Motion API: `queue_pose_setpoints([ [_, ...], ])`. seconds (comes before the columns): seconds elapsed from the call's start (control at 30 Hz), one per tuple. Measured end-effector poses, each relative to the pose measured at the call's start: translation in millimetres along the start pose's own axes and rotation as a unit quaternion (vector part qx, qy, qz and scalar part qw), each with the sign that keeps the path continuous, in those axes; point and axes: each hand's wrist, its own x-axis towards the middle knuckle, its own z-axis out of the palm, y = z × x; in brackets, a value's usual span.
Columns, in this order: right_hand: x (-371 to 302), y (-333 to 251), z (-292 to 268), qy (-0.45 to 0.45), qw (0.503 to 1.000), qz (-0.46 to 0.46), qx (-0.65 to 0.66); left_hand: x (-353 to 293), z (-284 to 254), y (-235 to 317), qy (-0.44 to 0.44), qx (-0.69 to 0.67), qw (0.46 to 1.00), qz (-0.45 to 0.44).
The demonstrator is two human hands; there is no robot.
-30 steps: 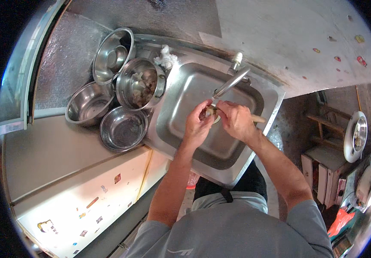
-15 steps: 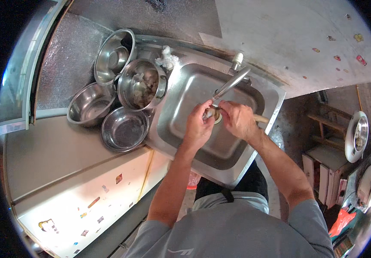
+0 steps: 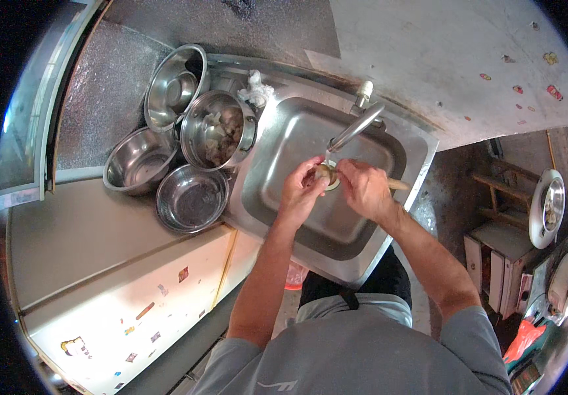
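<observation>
Over the sink [image 3: 284, 151], below the spout of the curved metal faucet [image 3: 357, 126], my two hands are close together. My left hand [image 3: 300, 191] is closed around a small pale-brown piece [image 3: 324, 172], its exact kind too small to tell. In my right hand [image 3: 367, 191] is a tool with a light wooden handle [image 3: 399, 185], which sticks out to the right of the fist. The tool's working end is hidden by the fingers, close to the piece. A thin stream of water seems to fall at the fingertips. Under the hands shows part of the pale round drain [image 3: 334, 185].
Left of the sink stands a steel pot [image 3: 192, 135] with whitish and brown pieces [image 3: 223, 135]. Around it are steel bowls [image 3: 136, 158] and a clear bowl [image 3: 192, 201]. A crumpled white bag [image 3: 255, 89] lies by the sink's far left corner. A wall rises behind the faucet.
The fingers of my left hand have shifted and the piece is turned slightly. My right hand has moved a little, still gripping the wooden handle.
</observation>
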Motion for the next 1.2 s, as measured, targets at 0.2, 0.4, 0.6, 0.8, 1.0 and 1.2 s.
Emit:
queue_pose_setpoints([
  [0.2,0,3,3,0.026,0.998,0.059,0.016,0,0,5,-0.007,-0.059,0.998,-0.024],
  [0.4,-2,-9,-1,-0.019,1.000,0.017,0.017,-2,0,4,-0.001,-0.126,0.992,-0.028],
  [0.6,-1,-8,-6,-0.007,1.000,0.001,0.016,-5,-2,3,-0.009,-0.176,0.984,-0.026],
  [0.8,0,-3,-4,-0.031,0.999,0.022,-0.014,-4,-5,2,-0.015,-0.208,0.977,-0.041],
  [1.0,0,2,0,-0.014,0.999,0.035,-0.031,-4,-6,2,-0.034,-0.214,0.975,-0.043],
  [1.2,-1,-2,-2,-0.031,0.998,0.014,-0.046,-6,-3,4,-0.025,-0.214,0.975,-0.048],
])
